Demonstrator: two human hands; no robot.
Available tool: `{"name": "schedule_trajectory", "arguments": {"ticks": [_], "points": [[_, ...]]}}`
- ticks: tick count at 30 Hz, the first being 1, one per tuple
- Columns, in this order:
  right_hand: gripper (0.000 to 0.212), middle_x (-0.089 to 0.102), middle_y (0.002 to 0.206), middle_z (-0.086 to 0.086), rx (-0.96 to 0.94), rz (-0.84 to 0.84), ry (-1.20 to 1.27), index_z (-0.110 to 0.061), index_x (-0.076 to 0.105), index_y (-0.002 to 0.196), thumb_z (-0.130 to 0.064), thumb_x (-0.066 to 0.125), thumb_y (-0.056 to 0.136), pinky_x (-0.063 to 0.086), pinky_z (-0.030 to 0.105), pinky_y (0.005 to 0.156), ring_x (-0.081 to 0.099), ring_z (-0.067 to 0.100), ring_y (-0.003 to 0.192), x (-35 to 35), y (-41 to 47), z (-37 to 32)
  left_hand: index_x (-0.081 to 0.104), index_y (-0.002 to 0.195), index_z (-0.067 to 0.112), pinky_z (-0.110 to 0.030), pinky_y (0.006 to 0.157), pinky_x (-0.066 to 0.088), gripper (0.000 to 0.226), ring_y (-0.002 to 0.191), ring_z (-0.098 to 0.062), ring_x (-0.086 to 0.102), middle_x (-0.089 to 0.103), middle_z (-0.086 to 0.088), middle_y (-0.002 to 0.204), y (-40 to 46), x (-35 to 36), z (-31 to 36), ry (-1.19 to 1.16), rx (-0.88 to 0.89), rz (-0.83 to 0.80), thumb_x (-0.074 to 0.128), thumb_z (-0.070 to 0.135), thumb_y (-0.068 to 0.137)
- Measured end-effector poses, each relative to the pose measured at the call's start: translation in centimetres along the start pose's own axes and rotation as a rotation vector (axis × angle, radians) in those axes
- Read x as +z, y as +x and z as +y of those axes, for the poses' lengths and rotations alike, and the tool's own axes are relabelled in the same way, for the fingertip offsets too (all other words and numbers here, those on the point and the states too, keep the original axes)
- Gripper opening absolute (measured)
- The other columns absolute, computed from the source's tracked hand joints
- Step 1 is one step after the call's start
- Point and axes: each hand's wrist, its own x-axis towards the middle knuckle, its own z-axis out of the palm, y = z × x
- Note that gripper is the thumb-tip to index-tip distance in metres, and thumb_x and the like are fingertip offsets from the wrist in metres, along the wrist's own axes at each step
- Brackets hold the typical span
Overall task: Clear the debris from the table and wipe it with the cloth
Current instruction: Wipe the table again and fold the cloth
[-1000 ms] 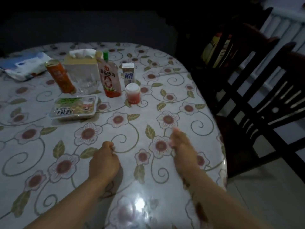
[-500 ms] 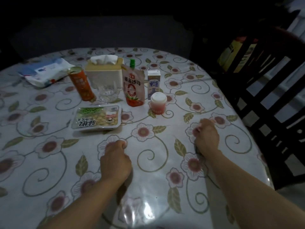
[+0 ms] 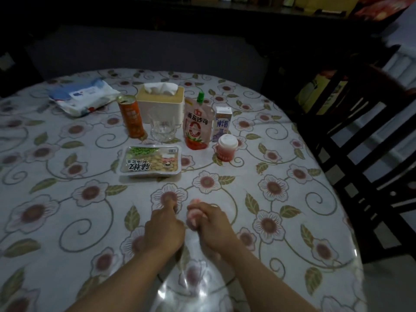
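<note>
Your left hand [image 3: 163, 230] rests on the table [image 3: 67, 221] near its front edge, fingers curled under, thumb pressed flat on a printed flower; can't tell if it holds anything. Your right hand [image 3: 212, 224] is just beside it, fingers curled; whether it grips anything is too blurred to tell. No cloth or debris can be made out.

Toward the table's middle: snack tray [image 3: 151, 162], small pink-labelled jar w/ white lid [image 3: 226, 147], sauce pouch [image 3: 197, 124], milk carton [image 3: 222, 123], glass [image 3: 162, 127], orange can [image 3: 131, 115], tissue box [image 3: 161, 97] behind them. Wipes pack [image 3: 83, 96] toward the far left edge. Dark chair [image 3: 369, 140] at the right edge.
</note>
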Motion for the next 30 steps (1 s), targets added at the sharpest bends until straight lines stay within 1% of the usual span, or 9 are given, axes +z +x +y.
{"name": "schedule_trajectory", "arguments": {"ticks": [3, 6, 10, 14, 17, 20, 24, 27, 30], "points": [[0.031, 0.063, 0.078, 0.006, 0.042, -0.006, 0.182, -0.003, 0.052, 0.116, 0.009, 0.042, 0.089, 0.046, 0.009, 0.052, 0.058, -0.003, 0.054, -1.5, -1.6, -1.4, 0.043, 0.13, 0.022, -0.028, 0.09, 0.045, 0.052, 0.113, -0.024, 0.058, 0.059, -0.006, 0.127, -1.2, -0.6, 0.7, -0.066, -0.05, -0.031, 0.052, 0.003, 0.083], [0.021, 0.059, 0.078, 0.001, 0.122, 0.049, 0.256, -0.004, 0.049, 0.108, -0.004, 0.055, 0.088, 0.043, 0.011, 0.043, 0.06, 0.0, 0.054, -3.2, -2.8, -2.3, 0.05, 0.124, 0.018, -0.021, 0.085, 0.04, 0.047, 0.112, -0.018, 0.057, 0.059, -0.001, 0.127, -2.8, -1.6, 0.9, -0.112, -0.066, -0.043, 0.061, 0.004, 0.08], [0.02, 0.067, 0.088, 0.01, 0.161, 0.11, 0.254, -0.006, 0.061, 0.091, -0.026, 0.06, 0.089, 0.055, 0.026, 0.062, 0.067, 0.024, 0.081, -4.8, -4.3, -3.7, 0.049, 0.12, 0.019, -0.031, 0.092, 0.049, 0.05, 0.108, -0.018, 0.059, 0.059, 0.001, 0.124, -5.4, -3.0, 1.0, -0.16, -0.07, -0.103, 0.071, 0.01, 0.076], [0.026, 0.072, 0.087, 0.016, 0.154, 0.029, 0.321, -0.006, 0.068, 0.088, -0.028, 0.055, 0.093, 0.059, 0.04, 0.077, 0.07, 0.029, 0.083, -5.7, -6.4, -6.0, 0.047, 0.126, 0.027, -0.033, 0.091, 0.05, 0.061, 0.107, -0.017, 0.057, 0.056, 0.004, 0.12, -8.0, -4.3, 2.2, -0.353, -0.049, -0.151, 0.078, 0.022, 0.073], [0.029, 0.071, 0.085, 0.022, 0.127, -0.036, 0.31, 0.003, 0.068, 0.088, -0.019, 0.051, 0.095, 0.057, 0.032, 0.067, 0.067, 0.025, 0.074, -5.7, -8.1, -7.6, 0.054, 0.116, 0.026, -0.036, 0.088, 0.055, 0.04, 0.102, -0.019, 0.063, 0.065, -0.002, 0.113, -10.2, -5.5, 3.2, -0.553, -0.015, -0.164, 0.07, 0.019, 0.079], [0.029, 0.065, 0.084, 0.031, 0.102, -0.114, 0.28, 0.011, 0.063, 0.086, -0.012, 0.047, 0.094, 0.051, 0.028, 0.059, 0.059, 0.021, 0.069, -5.4, -9.8, -8.8, 0.058, 0.083, 0.021, -0.029, 0.076, 0.052, 0.014, 0.084, -0.017, 0.062, 0.066, 0.0, 0.087, -12.3, -7.0, 3.4, -0.558, -0.018, -0.066, 0.062, 0.009, 0.077], [0.031, 0.057, 0.064, 0.01, 0.095, -0.234, 0.286, -0.002, 0.056, 0.069, -0.014, 0.043, 0.095, 0.044, 0.017, 0.047, 0.054, 0.005, 0.048, -5.5, -12.2, -10.2, 0.05, 0.066, 0.017, -0.027, 0.061, 0.039, 0.017, 0.064, -0.016, 0.049, 0.051, -0.001, 0.065, -15.2, -8.5, 3.0, -0.543, -0.054, -0.035, 0.063, 0.013, 0.076], [0.025, 0.069, 0.096, 0.006, 0.108, -0.386, 0.301, -0.014, 0.063, 0.101, -0.036, 0.057, 0.09, 0.057, 0.032, 0.079, 0.068, 0.016, 0.088, -5.2, -13.6, -10.5, 0.06, 0.074, 0.006, -0.032, 0.067, 0.042, 0.019, 0.072, -0.017, 0.056, 0.064, -0.009, 0.077, -16.8, -9.8, 2.3, -0.517, -0.075, -0.014, 0.063, 0.025, 0.077], [0.049, 0.065, 0.111, 0.009, 0.068, -0.495, 0.234, -0.022, 0.056, 0.118, -0.032, 0.073, 0.074, 0.057, 0.031, 0.084, 0.065, 0.02, 0.099, -4.6, -14.7, -10.7, 0.055, 0.072, 0.012, -0.032, 0.069, 0.044, 0.018, 0.074, -0.018, 0.057, 0.063, -0.006, 0.077, -18.2, -10.7, 1.7, -0.464, -0.083, -0.024, 0.063, 0.026, 0.081]]}}
